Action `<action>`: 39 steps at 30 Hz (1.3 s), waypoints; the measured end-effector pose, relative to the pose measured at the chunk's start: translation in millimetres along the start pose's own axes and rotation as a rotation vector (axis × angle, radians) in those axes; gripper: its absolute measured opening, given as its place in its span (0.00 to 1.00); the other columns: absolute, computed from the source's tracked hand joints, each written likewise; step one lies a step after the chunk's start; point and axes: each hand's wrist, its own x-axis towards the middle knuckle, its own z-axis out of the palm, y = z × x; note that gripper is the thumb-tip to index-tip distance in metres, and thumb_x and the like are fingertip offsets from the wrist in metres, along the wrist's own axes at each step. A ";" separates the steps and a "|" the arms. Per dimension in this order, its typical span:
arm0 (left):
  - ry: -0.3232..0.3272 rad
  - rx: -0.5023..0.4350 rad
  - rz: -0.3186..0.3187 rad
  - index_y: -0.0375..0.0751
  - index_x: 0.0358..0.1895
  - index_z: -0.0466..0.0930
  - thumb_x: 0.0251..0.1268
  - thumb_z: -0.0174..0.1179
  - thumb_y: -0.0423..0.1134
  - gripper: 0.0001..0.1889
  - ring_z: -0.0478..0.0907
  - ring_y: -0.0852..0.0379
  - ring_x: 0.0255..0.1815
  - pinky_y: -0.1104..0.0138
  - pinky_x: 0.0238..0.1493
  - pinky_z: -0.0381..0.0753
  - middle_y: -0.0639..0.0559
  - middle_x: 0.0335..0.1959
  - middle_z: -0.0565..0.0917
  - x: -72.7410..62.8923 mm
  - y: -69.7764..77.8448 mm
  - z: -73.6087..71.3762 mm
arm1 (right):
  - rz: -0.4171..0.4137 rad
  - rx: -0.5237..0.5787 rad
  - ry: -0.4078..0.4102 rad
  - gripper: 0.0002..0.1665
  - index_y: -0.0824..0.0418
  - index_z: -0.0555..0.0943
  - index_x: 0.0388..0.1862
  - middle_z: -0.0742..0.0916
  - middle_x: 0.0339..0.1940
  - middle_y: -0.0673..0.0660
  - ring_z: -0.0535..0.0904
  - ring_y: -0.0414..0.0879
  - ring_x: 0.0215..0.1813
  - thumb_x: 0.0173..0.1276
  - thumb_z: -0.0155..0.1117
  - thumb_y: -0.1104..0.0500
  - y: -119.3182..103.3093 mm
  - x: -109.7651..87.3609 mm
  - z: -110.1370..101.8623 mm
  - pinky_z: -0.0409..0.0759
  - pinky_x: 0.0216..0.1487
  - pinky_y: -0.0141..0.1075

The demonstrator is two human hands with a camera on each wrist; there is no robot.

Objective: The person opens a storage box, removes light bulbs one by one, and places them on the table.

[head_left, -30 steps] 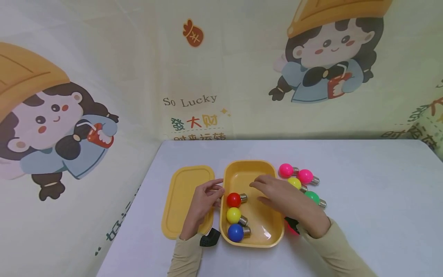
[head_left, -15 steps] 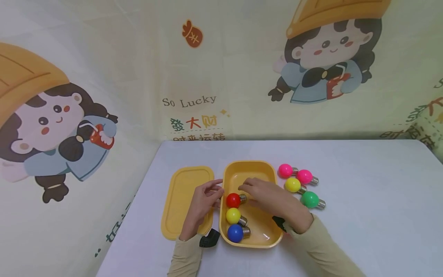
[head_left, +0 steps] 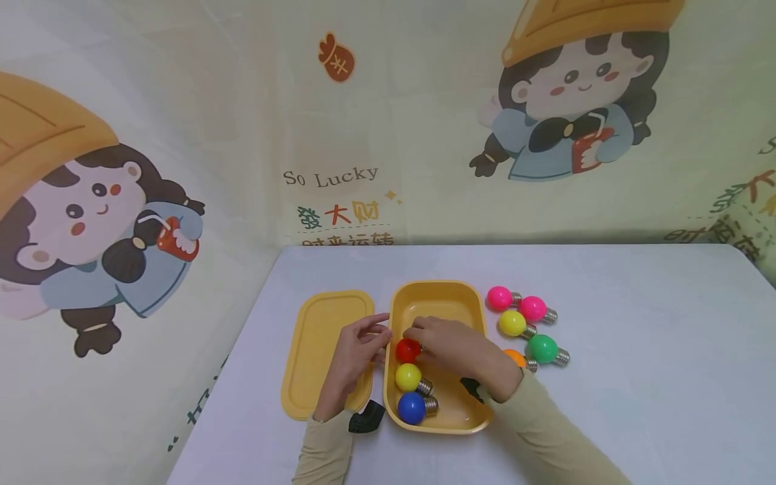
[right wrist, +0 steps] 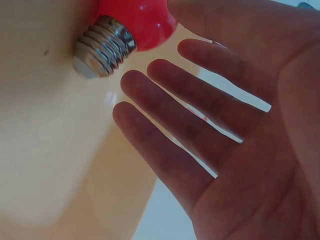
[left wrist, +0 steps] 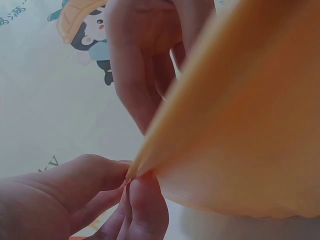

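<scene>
In the head view, a yellow plastic box (head_left: 438, 289) stands on the table. My left hand (head_left: 358, 353) pinches its left wall between thumb and fingers, as the left wrist view shows on the box side (left wrist: 240, 150). Inside, along the left wall, lie a red light bulb (head_left: 407, 350), a yellow bulb (head_left: 408, 377) and a blue bulb (head_left: 412, 408). Reaching into the box, my right hand (head_left: 463, 347) is at the red bulb. In the right wrist view its fingers (right wrist: 165, 145) are straight and spread, and the thumb meets the red bulb (right wrist: 145, 22).
Left of the box lies a flat yellow lid (head_left: 324, 357). To the right are two pink bulbs (head_left: 500, 298), a yellow bulb (head_left: 512, 323), a green bulb (head_left: 542, 349) and an orange bulb (head_left: 516, 357) partly behind my right arm. A printed cloth (head_left: 436, 168) hangs behind the table.
My right hand has moved left across the box to the red bulb. The orange bulb has come out from behind the arm. My left hand has stayed on the box wall.
</scene>
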 end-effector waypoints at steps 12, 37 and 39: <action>-0.010 0.000 -0.006 0.39 0.63 0.78 0.67 0.65 0.37 0.22 0.84 0.53 0.31 0.68 0.33 0.86 0.40 0.44 0.82 0.2 2.0 1.6 | 0.044 -0.041 -0.073 0.19 0.56 0.83 0.54 0.83 0.38 0.50 0.79 0.42 0.40 0.65 0.71 0.55 0.7 14.1 7.6 0.83 0.45 0.33; -0.003 0.008 -0.022 0.39 0.63 0.77 0.67 0.64 0.37 0.22 0.81 0.56 0.26 0.69 0.32 0.86 0.40 0.44 0.82 0.2 2.2 0.0 | 0.009 0.003 -0.045 0.27 0.59 0.78 0.61 0.86 0.47 0.54 0.83 0.48 0.50 0.62 0.72 0.63 1.5 0.6 -4.0 0.84 0.55 0.40; -0.002 0.007 -0.021 0.39 0.63 0.78 0.67 0.64 0.37 0.22 0.81 0.56 0.26 0.69 0.32 0.86 0.40 0.43 0.82 -0.1 2.8 -0.5 | 0.005 -0.002 -0.041 0.27 0.59 0.78 0.61 0.86 0.49 0.54 0.82 0.48 0.52 0.62 0.72 0.64 0.9 -2.6 -7.2 0.83 0.56 0.41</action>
